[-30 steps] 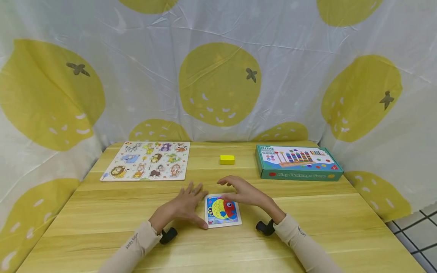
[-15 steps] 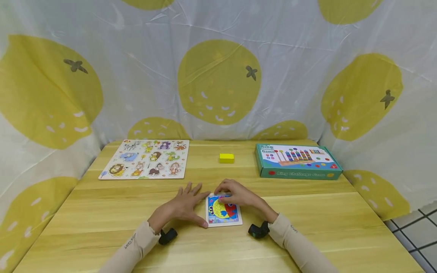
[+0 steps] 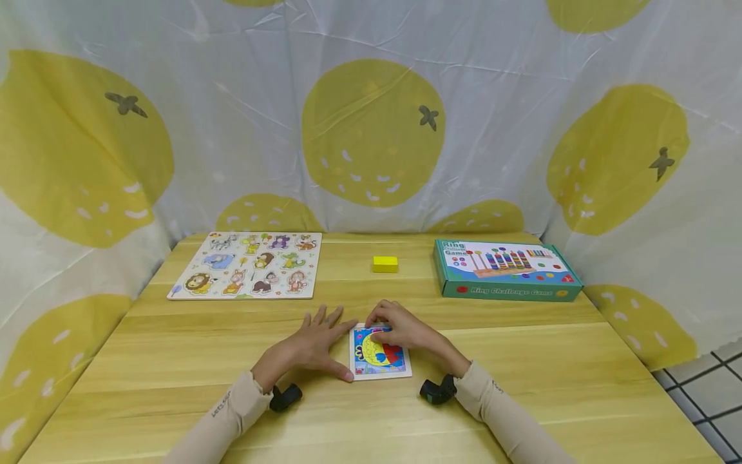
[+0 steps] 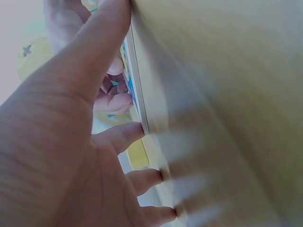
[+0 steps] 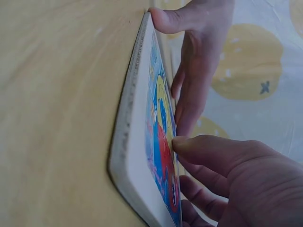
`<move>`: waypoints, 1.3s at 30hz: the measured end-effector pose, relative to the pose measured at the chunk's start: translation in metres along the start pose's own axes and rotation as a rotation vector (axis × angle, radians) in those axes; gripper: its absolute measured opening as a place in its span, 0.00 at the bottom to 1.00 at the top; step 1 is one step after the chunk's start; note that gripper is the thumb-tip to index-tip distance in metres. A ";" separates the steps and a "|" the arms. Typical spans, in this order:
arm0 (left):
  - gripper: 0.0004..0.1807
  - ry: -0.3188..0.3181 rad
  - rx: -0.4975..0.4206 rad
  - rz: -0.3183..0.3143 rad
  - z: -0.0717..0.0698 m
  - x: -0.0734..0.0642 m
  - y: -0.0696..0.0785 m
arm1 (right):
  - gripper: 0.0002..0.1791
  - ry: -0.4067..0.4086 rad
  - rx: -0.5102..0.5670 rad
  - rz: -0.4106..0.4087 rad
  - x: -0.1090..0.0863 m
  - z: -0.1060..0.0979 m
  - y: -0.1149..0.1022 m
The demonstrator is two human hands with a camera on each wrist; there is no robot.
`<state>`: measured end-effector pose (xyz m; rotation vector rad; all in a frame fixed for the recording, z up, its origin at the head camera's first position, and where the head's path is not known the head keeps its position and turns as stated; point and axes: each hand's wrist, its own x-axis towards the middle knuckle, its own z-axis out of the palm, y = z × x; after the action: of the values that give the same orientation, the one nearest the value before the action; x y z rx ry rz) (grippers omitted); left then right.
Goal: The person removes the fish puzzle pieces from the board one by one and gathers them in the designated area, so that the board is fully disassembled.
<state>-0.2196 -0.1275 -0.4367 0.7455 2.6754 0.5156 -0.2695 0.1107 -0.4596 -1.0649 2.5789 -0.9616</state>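
Observation:
A small square jigsaw puzzle (image 3: 381, 370) with a yellow and red fish picture lies flat on the table, its pale frame around it. My left hand (image 3: 313, 348) stands at its left side with fingers spread; the thumb touches the near-left corner and the index finger the far-left one. From the right, my right hand (image 3: 406, 328) reaches over the far part, fingers curled. In the right wrist view, the thumb (image 5: 182, 145) rests on the picture with the bent fingers beside it, gripping at the puzzle. I cannot tell whether a single piece is pinched there.
An animal peg puzzle board (image 3: 246, 265) lies at the back left of the wooden table (image 3: 174, 361). A yellow block (image 3: 385, 264) sits at the back middle, and a green Ring Challenge Game box (image 3: 510, 270) at the back right. A fruit-print curtain (image 3: 249, 129) hangs behind.
My right hand has come down onto the puzzle, its fingers closing from a loose spread to a curl with the thumb on the picture. My left hand keeps its place at the edge.

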 end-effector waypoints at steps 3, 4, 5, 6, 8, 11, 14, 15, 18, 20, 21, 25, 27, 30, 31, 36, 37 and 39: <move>0.57 0.002 -0.004 0.002 0.000 0.000 0.000 | 0.07 0.004 -0.002 -0.001 0.000 0.000 0.000; 0.57 0.003 -0.003 0.002 0.000 0.001 0.000 | 0.07 0.004 0.002 -0.007 -0.001 0.000 0.000; 0.57 0.002 -0.001 0.001 0.000 0.001 0.000 | 0.07 0.004 0.003 -0.013 -0.001 -0.001 -0.001; 0.57 0.001 -0.001 0.001 0.000 0.001 0.000 | 0.07 0.004 0.006 -0.017 -0.001 -0.001 -0.001; 0.57 -0.001 0.001 0.001 0.000 0.001 0.000 | 0.08 -0.001 0.007 -0.019 -0.001 -0.002 -0.002; 0.57 -0.007 0.003 0.005 -0.001 0.001 -0.001 | 0.09 -0.003 -0.004 -0.022 -0.001 -0.002 -0.004; 0.57 -0.007 0.005 0.012 -0.001 0.001 0.000 | 0.09 -0.003 -0.018 -0.023 -0.002 -0.002 -0.005; 0.57 -0.007 0.006 0.013 -0.002 0.001 0.000 | 0.08 -0.002 -0.023 -0.024 -0.001 -0.002 -0.005; 0.57 -0.009 0.010 0.013 -0.002 0.000 0.000 | 0.08 -0.004 -0.026 -0.024 -0.001 -0.002 -0.007; 0.57 -0.009 0.011 0.013 -0.002 0.000 0.000 | 0.08 -0.006 -0.019 -0.019 0.000 -0.001 -0.008; 0.57 -0.010 0.011 0.014 -0.003 0.000 0.000 | 0.08 -0.005 -0.014 -0.018 0.000 -0.001 -0.009; 0.57 -0.009 0.012 0.020 -0.003 0.000 0.000 | 0.09 0.004 -0.009 0.004 -0.001 0.000 -0.011; 0.57 -0.009 0.014 0.021 -0.003 0.000 0.000 | 0.09 0.010 -0.013 0.011 -0.001 0.000 -0.012; 0.57 -0.008 0.016 0.022 -0.002 0.001 0.000 | 0.09 0.012 -0.015 0.029 -0.001 0.001 -0.014; 0.57 -0.009 0.016 0.023 -0.002 0.001 0.000 | 0.09 0.010 -0.015 0.036 -0.001 0.001 -0.015; 0.57 -0.010 0.022 0.020 -0.001 0.001 0.000 | 0.09 0.007 -0.013 0.063 -0.002 0.002 -0.016; 0.57 -0.010 0.021 0.019 -0.001 0.001 0.000 | 0.09 0.008 -0.015 0.064 -0.002 0.002 -0.016; 0.57 -0.007 0.018 0.019 -0.001 0.000 0.000 | 0.09 0.011 -0.018 0.065 -0.002 0.003 -0.016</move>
<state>-0.2202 -0.1272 -0.4356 0.7765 2.6724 0.4940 -0.2580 0.1019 -0.4516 -0.9762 2.6191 -0.9331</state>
